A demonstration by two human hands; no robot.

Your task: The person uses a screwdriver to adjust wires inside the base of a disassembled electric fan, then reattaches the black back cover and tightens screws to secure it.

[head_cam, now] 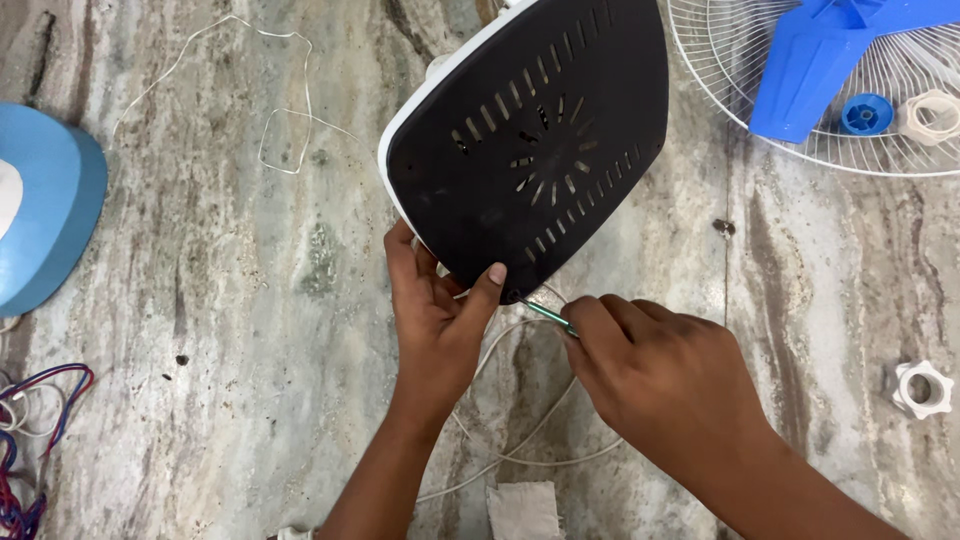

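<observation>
A person's left hand [437, 305] steadies the lower edge of a fan base [530, 140], its black slotted underside turned up toward the camera, thumb pressed on the dark plate and fingers curled behind the white rim. The base stands tilted on a mottled marble floor [230, 330], filling the upper middle of the view.

The right hand [660, 375] is closed around a screwdriver [548, 315], of which only a short green stretch of the shaft shows; its tip meets the bottom rim of the base just beside the left thumb. How the handle sits in the palm is hidden by the knuckles.

A white power cord [520, 445] loops across the floor beneath both wrists, and a scrap of grey cloth [525, 510] lies near the bottom edge. To the upper right, a white wire fan guard [720, 60] rests flat with a blue fan blade [810, 60] lying on it, alongside a blue round cap [866, 113] and a white nut [932, 116]. A second white plastic nut [922, 388] sits well apart at far right. A blue curved housing [50, 210] lies at the left edge, with red and blue wires [35, 440] below it, and a thin white wire [285, 120] trails at upper left.
</observation>
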